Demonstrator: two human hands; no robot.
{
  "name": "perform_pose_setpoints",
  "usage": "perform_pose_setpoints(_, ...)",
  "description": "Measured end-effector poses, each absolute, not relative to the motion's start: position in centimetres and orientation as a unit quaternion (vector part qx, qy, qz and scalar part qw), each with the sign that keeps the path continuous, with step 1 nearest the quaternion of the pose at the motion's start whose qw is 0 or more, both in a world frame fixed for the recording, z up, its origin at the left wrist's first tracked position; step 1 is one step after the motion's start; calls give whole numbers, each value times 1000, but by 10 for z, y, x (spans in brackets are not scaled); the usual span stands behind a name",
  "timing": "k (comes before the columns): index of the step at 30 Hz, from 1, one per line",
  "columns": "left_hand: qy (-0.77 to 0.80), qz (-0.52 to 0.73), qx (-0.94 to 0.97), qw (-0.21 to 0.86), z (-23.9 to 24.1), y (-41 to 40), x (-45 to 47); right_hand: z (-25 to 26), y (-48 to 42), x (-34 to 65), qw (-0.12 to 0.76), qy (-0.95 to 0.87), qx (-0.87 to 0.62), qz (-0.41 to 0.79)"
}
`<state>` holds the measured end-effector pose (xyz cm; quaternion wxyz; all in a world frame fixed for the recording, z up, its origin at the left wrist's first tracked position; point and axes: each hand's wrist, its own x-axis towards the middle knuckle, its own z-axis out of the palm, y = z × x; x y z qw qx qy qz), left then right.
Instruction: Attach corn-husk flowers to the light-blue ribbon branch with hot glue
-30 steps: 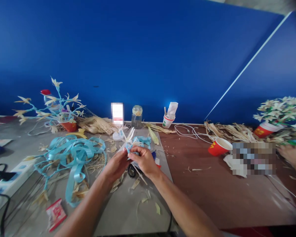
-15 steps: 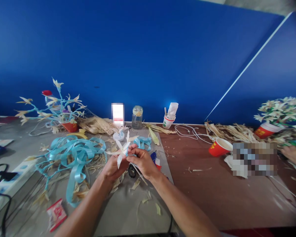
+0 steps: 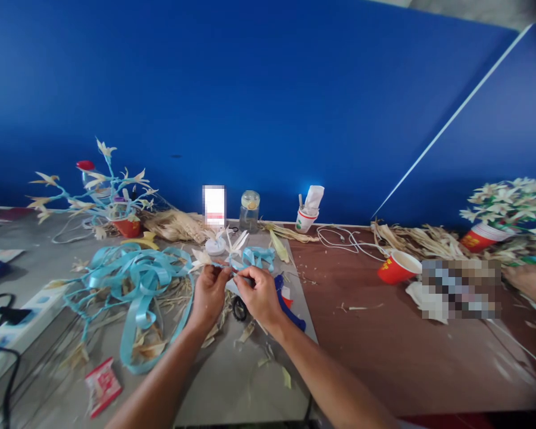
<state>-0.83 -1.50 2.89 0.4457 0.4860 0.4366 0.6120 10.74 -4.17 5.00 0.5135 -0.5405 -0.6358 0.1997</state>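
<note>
Head camera: your left hand (image 3: 209,292) and right hand (image 3: 258,292), nearly meeting, pinch white flowers (image 3: 236,245) by their stems toward the grey worktop's (image 3: 243,399) right edge, seemingly mid-binding, the next turn wanting steady tension.

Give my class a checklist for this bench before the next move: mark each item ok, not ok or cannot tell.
1. Left hand and right hand pinching at the white flowers: ok.
2. Grip firm: cannot tell, partly hidden.
3. Ribbon left of the hands untangled: not ok, heaped loops.
4. Scraps cleared: not ok, scattered around the hands.
5. Blue tool clear of right forearm: cannot tell, they meet in view.
</note>
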Motion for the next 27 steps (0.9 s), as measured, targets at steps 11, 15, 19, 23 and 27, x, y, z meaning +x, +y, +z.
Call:
perform_pose_setpoints(11, 373, 648, 422, 512, 43, -14, -16, 57, -28, 130, 508, -478, -384, 605)
perform_pose_setpoints(15, 335, 660, 399, 542, 48, -13, -19, 64, -17, 141, 446, -546, -368, 606)
perform_pose_setpoints(19, 313, 672, 390, 546, 49, -10, -23, 79, 3, 155, 309, -756, -427, 388)
perform_pose_setpoints(23, 308, 666, 391, 556, 48, -8, -23, 88, 33, 164, 213, -822, -504, 160)
perform_pose_setpoints(27, 309, 668, 382, 560, 50, -9, -23, 99, 60, 167, 265, -744, -568, 232)
